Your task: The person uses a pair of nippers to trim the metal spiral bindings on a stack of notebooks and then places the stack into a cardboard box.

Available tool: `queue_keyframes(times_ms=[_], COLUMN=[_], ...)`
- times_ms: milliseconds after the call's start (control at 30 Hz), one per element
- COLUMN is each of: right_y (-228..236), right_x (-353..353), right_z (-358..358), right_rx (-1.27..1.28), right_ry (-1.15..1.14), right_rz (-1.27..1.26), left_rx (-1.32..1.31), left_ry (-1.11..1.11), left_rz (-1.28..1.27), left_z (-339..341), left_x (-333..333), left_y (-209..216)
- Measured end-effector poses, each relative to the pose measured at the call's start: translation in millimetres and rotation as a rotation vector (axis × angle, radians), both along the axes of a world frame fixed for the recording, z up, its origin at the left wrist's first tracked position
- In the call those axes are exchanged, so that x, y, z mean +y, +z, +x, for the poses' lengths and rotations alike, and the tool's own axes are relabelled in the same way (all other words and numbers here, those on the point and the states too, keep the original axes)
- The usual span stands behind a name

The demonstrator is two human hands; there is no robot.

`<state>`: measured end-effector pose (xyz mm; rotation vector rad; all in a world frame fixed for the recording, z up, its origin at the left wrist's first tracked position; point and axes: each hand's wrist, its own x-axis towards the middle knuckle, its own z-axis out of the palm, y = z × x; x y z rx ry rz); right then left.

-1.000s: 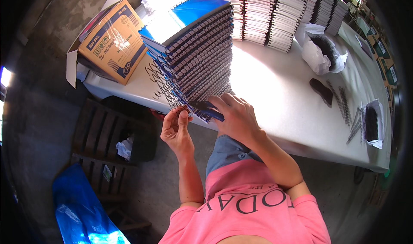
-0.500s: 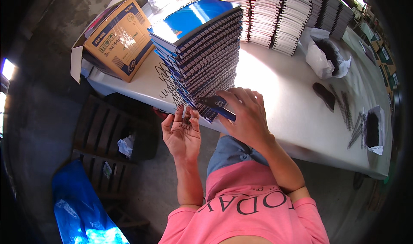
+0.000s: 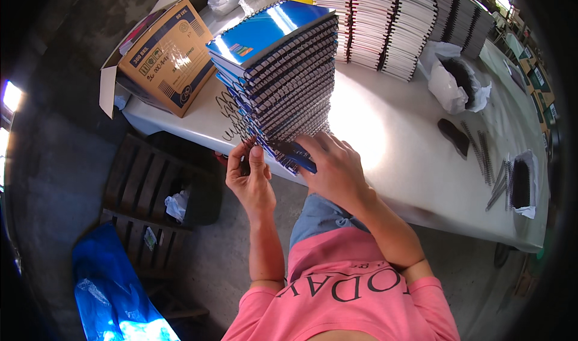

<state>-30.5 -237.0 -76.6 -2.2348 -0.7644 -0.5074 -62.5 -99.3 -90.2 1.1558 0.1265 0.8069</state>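
A tall stack of spiral-bound notebooks (image 3: 289, 82) with a blue cover on top stands at the table's near edge. Loose tails of dark spiral wire (image 3: 232, 117) stick out from its left side. My left hand (image 3: 251, 181) is closed by the stack's lower left corner, thumb and fingers pinching a dark spiral wire end that they partly hide. My right hand (image 3: 338, 169) is wrapped round blue-handled pliers (image 3: 301, 159). Their dark jaws reach the low bindings close to my left fingertips; whether they bite on wire I cannot tell.
An open cardboard box (image 3: 165, 58) stands left of the stack. Behind are tall piles of bound books (image 3: 385, 28). Loose wire coils (image 3: 484, 154) and paper-wrapped bundles (image 3: 457, 82) lie on the table (image 3: 397, 166) at right. A dark chair (image 3: 135, 178) stands at lower left.
My left hand has turned and closed, moving up against the stack's corner; the loose coil seen in its palm no longer shows there. My right hand and the pliers have shifted slightly left and down.
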Motion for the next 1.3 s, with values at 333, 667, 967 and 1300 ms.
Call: queue_keyframes(times_ms=[333, 667, 967, 1300], right_y=[9.7, 8.9, 1.9, 20.5], right_x=[-16.4, -2.9, 0.6, -15.4], right_z=[-1.4, 0.8, 5.1, -6.4], right_rx=[-0.028, 0.153, 0.18, -0.136], right_ry=[-0.018, 0.076, 0.11, -0.058], right_rz=[-0.074, 0.08, 0.115, -0.042], left_rx=[-0.026, -0.029, -0.013, 0.049], left_ry=[0.014, 0.004, 0.002, 0.04], left_rz=[0.025, 0.028, 0.059, 0.058], left_z=[3.1, 0.4, 0.8, -1.3], left_x=[-8.1, -6.8, -3.2, -5.5], left_y=[-1.7, -4.1, -6.4, 0.1])
